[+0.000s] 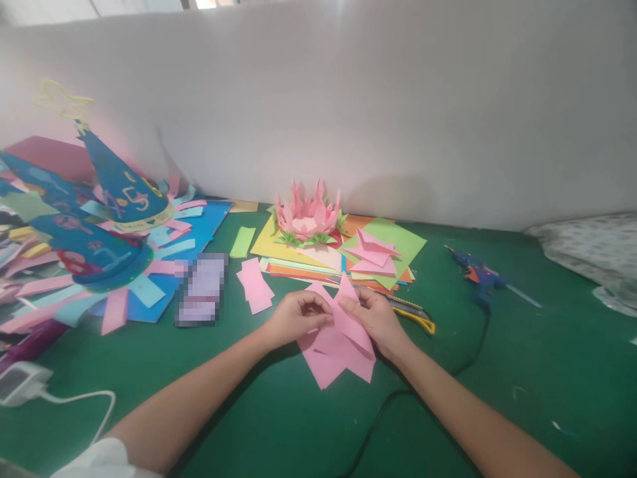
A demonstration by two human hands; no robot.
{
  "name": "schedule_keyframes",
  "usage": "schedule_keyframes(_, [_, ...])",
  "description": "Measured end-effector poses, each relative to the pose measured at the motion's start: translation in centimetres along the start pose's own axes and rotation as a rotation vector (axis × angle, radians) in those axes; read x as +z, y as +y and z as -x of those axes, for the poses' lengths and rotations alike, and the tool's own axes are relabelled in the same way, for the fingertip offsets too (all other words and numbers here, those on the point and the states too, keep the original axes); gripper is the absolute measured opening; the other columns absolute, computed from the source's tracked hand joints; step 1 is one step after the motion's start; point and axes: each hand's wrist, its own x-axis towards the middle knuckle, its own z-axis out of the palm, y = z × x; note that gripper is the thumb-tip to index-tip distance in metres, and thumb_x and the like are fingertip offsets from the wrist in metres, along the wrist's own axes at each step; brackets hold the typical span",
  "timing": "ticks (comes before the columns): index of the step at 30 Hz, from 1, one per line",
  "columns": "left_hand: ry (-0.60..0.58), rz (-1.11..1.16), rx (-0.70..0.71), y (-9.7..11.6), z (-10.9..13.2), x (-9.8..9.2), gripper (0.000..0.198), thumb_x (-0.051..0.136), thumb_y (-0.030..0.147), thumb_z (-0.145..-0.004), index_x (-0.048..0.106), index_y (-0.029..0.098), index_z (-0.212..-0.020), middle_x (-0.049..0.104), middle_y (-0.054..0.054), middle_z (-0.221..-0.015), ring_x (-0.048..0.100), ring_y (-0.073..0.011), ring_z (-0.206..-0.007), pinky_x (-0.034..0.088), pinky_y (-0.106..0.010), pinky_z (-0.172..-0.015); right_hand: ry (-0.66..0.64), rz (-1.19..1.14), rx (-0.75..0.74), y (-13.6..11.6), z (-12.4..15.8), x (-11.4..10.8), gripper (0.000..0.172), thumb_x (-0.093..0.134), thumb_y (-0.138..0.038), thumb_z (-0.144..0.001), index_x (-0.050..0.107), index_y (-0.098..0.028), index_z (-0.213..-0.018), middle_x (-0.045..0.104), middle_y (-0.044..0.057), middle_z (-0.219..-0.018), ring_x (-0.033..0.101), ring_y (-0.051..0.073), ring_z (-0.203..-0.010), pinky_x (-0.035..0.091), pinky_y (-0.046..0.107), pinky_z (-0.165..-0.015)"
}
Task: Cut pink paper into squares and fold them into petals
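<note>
Pink paper (343,345), in several overlapping folded pieces or layers, is between my two hands over the green table. My right hand (375,318) pinches its upper right part, thumb on top, where a pointed fold stands up. On the left side my left hand (301,317) has its fingers curled with thumb and fingertips together at the paper's edge; part of its grip is hidden. Just beyond the hands sits a pink paper lotus (308,219) with green leaf tips. Folded pink pieces (373,251) lie to its right on coloured sheets.
A yellow-handled cutter (423,321) lies beyond my right hand. Farther right rests a blue glue gun (475,271), its black cord running under my right arm. Small pink strips (255,285), a blurred phone (203,289) and blue paper cone hats (122,176) are at left.
</note>
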Motion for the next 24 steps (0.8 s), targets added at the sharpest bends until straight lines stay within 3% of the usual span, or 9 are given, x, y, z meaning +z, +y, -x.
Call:
schedule_keyframes(6, [0.008,-0.173,0.180,0.3,0.1,0.2,0.006,0.064,0.016,-0.074,0.067,0.014,-0.078,0.063,-0.004,-0.081,0.058,-0.0112,-0.073,0.047,-0.023,-0.069,0.031,-0.064,0.002,-0.3,0.1,0.0,0.033,0.076,-0.044,-0.063,0.057,-0.017,-0.061,0.057,-0.003,-0.060,0.048,0.011,-0.054,0.038,0.024,-0.053])
schedule_keyframes(13, [-0.070,-0.191,0.213,0.3,0.1,0.0,0.020,0.061,0.015,-0.075,0.068,0.016,-0.094,0.059,-0.007,-0.097,0.053,-0.0088,-0.068,0.047,-0.023,-0.066,0.045,-0.069,-0.012,-0.4,0.0,0.1,0.032,0.076,-0.046,-0.062,0.060,-0.018,-0.062,0.058,-0.003,-0.060,0.049,0.012,-0.055,0.039,0.025,-0.055])
schedule_keyframes(19, [-0.091,-0.195,0.207,0.0,0.2,-0.3,0.040,0.061,0.013,-0.074,0.059,0.020,-0.114,0.052,-0.009,-0.115,0.050,-0.0064,-0.066,0.046,-0.021,-0.061,0.027,0.033,-0.058,-0.2,-0.1,0.0,0.031,0.073,-0.046,-0.067,0.060,-0.018,-0.066,0.060,0.000,-0.065,0.052,0.014,-0.059,0.042,0.026,-0.057])
schedule_keyframes(22, [-0.061,-0.273,0.235,0.1,0.4,-0.6,0.046,0.059,0.009,-0.073,0.056,0.021,-0.118,0.049,-0.010,-0.124,0.055,-0.0103,-0.077,0.048,-0.023,-0.066,0.028,0.114,-0.146,0.3,-0.2,0.1,0.024,0.070,-0.040,-0.071,0.062,-0.019,-0.078,0.062,0.002,-0.076,0.056,0.016,-0.070,0.046,0.028,-0.064])
schedule_keyframes(24, [-0.024,-0.348,0.256,0.2,0.4,-0.8,0.047,0.058,0.007,-0.072,0.056,0.021,-0.117,0.047,-0.011,-0.128,0.056,-0.0164,-0.094,0.049,-0.026,-0.073,0.033,0.200,-0.242,0.9,-0.2,0.2,0.033,0.071,-0.033,-0.070,0.059,-0.021,-0.098,0.062,0.003,-0.088,0.057,0.016,-0.077,0.048,0.029,-0.068])
